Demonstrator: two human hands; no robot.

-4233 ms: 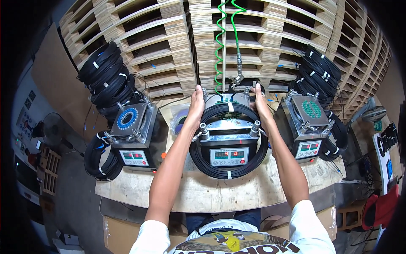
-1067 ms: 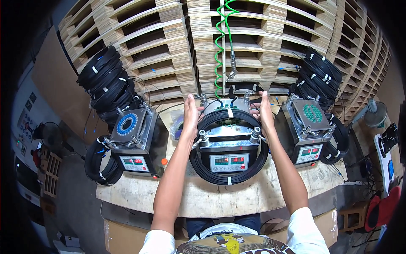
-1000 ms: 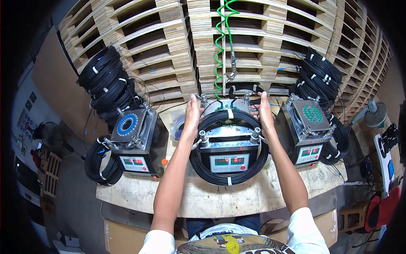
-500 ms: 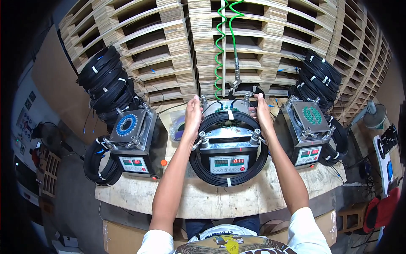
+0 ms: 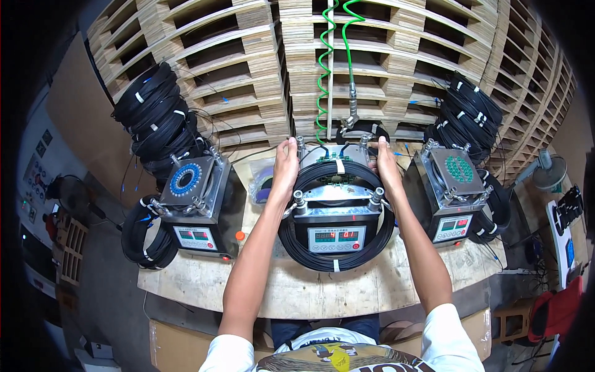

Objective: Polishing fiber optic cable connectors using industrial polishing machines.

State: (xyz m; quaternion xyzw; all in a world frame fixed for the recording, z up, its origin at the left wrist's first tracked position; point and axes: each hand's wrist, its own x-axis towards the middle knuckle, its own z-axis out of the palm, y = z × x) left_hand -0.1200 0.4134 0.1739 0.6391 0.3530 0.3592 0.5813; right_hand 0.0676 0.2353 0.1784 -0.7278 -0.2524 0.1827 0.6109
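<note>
Both my arms reach over the middle polishing machine [image 5: 365,221], a metal box with a lit display panel on its front. My left hand [image 5: 286,168] grips its far left corner, thumb up beside a metal clamp post. At the far right corner, my right hand [image 5: 388,167] grips in the same way, its fingers curling round behind. Parts of the fingers on both hands are hidden by the machine. A large coil of black cable [image 5: 336,265] hangs round the machine, bound with white ties. Green connectors [image 5: 334,180] sit on the top plate, partly behind the coil.
Two similar machines stand left [image 5: 197,211] and right [image 5: 447,201], with blue and green connectors on top. Stacked black cable coils [image 5: 158,118] rise behind. A green spiral air hose [image 5: 322,62] hangs before wooden pallets [image 5: 242,68]. An orange-capped bottle [image 5: 240,236] is near my left forearm.
The digits on the middle machine's display have changed. Both hands keep their places at the machine's far corners. The view has shifted slightly.
</note>
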